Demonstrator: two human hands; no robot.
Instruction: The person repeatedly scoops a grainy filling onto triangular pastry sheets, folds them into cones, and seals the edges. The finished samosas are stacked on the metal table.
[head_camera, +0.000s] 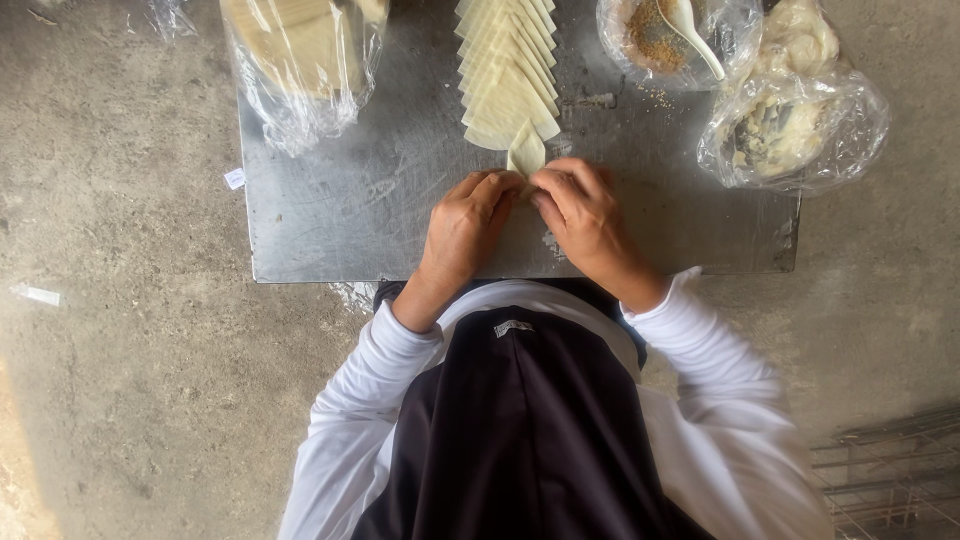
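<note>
Folded a dough wrapper (526, 153), both hands pinching.

Left hand (467, 225) and right hand (583, 215) closed on it at the near end of the fanned wrapper row (505, 70); filling bowl (668, 38) right of that row, within reach on the metal surface (340, 200).

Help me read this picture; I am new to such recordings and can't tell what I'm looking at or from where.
The single view comes from a camera worn on the person's head, looking straight down. There is no machine, only two bare hands. The left hand and right hand together pinch a small pale wrapper. They work over a metal table. On it lie a fanned row of wrappers, a bagged stack of wrappers, a bagged bowl of brownish filling with a white spoon, and a bag of pale lumps.
</note>
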